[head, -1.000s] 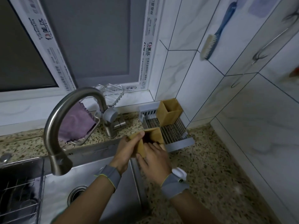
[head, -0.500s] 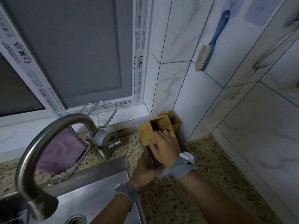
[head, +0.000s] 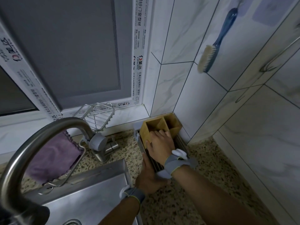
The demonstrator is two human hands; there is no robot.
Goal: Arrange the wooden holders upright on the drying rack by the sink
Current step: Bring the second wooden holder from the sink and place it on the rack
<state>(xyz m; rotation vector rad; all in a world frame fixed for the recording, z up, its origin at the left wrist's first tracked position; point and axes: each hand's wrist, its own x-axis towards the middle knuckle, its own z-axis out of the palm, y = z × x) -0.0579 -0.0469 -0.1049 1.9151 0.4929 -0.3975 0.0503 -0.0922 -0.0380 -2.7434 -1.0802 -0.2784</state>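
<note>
You pushed the holder [head: 146, 133] under your right hand [head: 161, 146] against its twin [head: 172, 123]; left hand [head: 150, 174] gripped the rack [head: 181, 144] edge. Nearly done.

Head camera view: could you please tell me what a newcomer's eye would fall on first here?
Probably the two wooden holders, standing upright side by side on the drying rack in the tiled corner, with the right hand laid against the nearer one. The big steel faucet arches across the lower left over the sink, and a blue-handled brush hangs high on the wall at right.
</note>
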